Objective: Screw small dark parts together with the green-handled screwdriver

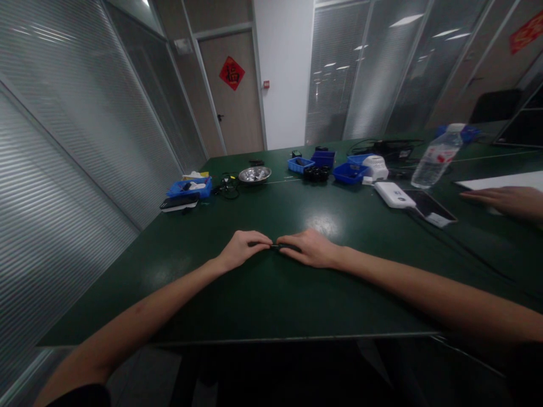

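Note:
Over the near middle of the green table [203,299], my left hand [245,247] and my right hand [311,249] meet almost fingertip to fingertip. Between them lies a slim black rod-like thing [291,247] with a short shiny, thin part showing in the gap. My left hand pinches its left end, and my right fingers close around the thicker black right end. The fingers cover much of it, so I cannot tell its exact kind or whether it is one piece or two.
Farther back stand a metal bowl [254,175], a cable coil [229,186], blue trays [348,173] and a left blue tray [199,188] beside a dark flat case [180,202]. To the right are a white device [394,195], a water bottle [438,157] and another person's hand [504,200].

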Tool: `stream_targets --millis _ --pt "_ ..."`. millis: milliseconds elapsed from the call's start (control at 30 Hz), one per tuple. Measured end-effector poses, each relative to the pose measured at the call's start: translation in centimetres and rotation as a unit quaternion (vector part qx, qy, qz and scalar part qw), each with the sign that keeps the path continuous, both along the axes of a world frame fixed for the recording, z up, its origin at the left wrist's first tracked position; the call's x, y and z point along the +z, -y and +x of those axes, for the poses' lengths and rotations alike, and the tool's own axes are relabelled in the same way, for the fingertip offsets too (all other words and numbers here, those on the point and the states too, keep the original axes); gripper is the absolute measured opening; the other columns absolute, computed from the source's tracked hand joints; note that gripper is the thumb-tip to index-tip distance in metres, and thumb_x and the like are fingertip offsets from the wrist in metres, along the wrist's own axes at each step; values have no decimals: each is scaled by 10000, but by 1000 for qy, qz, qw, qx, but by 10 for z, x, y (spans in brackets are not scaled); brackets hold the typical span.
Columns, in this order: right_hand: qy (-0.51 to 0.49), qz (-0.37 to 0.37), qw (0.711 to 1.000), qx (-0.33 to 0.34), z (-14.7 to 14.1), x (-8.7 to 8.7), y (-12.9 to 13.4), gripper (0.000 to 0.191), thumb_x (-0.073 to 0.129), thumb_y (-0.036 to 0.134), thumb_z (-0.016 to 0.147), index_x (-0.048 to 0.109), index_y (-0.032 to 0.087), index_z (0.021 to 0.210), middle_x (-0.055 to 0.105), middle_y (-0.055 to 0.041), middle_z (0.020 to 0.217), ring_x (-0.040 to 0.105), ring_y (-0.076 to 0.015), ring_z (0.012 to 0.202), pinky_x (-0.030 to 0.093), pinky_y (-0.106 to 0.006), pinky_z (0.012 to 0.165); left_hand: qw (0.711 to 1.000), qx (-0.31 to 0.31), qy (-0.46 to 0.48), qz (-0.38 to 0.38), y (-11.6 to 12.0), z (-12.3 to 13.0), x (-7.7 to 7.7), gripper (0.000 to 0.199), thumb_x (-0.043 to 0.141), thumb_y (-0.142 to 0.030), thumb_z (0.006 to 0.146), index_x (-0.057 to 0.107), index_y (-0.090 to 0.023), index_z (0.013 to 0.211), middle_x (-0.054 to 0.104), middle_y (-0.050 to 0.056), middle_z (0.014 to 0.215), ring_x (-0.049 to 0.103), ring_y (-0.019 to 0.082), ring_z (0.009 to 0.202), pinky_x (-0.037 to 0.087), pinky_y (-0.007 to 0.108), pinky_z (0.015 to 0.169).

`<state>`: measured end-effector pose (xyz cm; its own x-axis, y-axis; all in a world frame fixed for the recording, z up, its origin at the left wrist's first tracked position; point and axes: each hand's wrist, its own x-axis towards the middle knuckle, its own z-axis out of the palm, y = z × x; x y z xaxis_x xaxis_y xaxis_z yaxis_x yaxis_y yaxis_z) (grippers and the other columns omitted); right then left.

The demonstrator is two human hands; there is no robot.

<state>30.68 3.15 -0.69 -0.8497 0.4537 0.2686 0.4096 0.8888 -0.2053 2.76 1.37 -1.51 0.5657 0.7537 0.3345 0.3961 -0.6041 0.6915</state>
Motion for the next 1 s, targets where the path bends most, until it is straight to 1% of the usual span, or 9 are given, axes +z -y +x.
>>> stream_targets --millis 167,267,400,567,667,700,767,867,1000 --pt "-9 13 1000 20 -1 -3 0 429 412 440 1097 629 180 1360 766 -105 1100 713 -187 802 476 -290 698 997 -5 24 -79 -4 1 -7 226 719 -338 945 815 -198 1094 781 60 1104 725 209 1035 547 320 968" --pt "-12 19 1000 16 -1 -4 0 424 415 433 1097 622 176 1363 764 -107 1107 715 -187 808 480 -287 702 995 0 27 -95 -3 2 -8 244 720 -347 943 810 -195 1112 777 64 1119 718 210 1042 539 318 967" --pt "-16 18 1000 -6 -1 -4 1 437 414 445 1094 617 173 1368 760 -109 1101 716 -194 839 488 -293 716 996 -3 23 -90 0 4 -4 269 700 -328 957 785 -195 1175 758 73 1147 699 206 1040 536 319 935" --pt "-11 13 998 -61 0 -3 2 455 404 448 1087 596 182 1402 755 -112 1142 718 -209 896 498 -307 759 998 -19 6 -63 1 5 0 370 685 -326 969 706 -204 1318 711 89 1217 661 168 900 535 294 787" --pt "-3 10 996 -87 -1 -3 2 447 414 446 1077 609 197 1394 759 -107 1137 719 -219 906 496 -315 773 999 -20 -12 -38 2 6 -1 402 676 -341 973 680 -195 1347 683 109 1279 647 161 869 536 287 749" --pt "3 10 995 -98 -2 -3 2 441 421 443 1073 614 205 1390 760 -104 1135 720 -222 908 494 -315 775 999 -18 -26 -24 2 6 -1 411 668 -347 978 669 -199 1362 675 111 1300 648 168 892 543 298 769" --pt "20 7 992 -124 -3 -2 1 427 443 443 1062 627 221 1377 766 -94 1107 720 -223 891 486 -310 771 998 -9 -61 16 3 7 -2 406 641 -349 997 655 -222 1382 664 104 1340 647 203 1023 546 352 887" --pt "50 2 983 -174 -5 -1 0 419 460 464 1049 649 239 1348 773 -85 1043 719 -228 851 473 -306 744 992 -2 -107 73 4 8 -2 362 584 -345 1030 665 -249 1369 646 88 1392 578 243 1241 472 441 1073" --pt "67 -1 968 -244 -5 0 -1 437 428 488 1053 657 249 1338 775 -96 1026 720 -250 856 463 -314 731 985 -3 -140 98 6 8 0 373 524 -349 1058 648 -235 1391 635 98 1401 551 251 1279 448 463 1107"
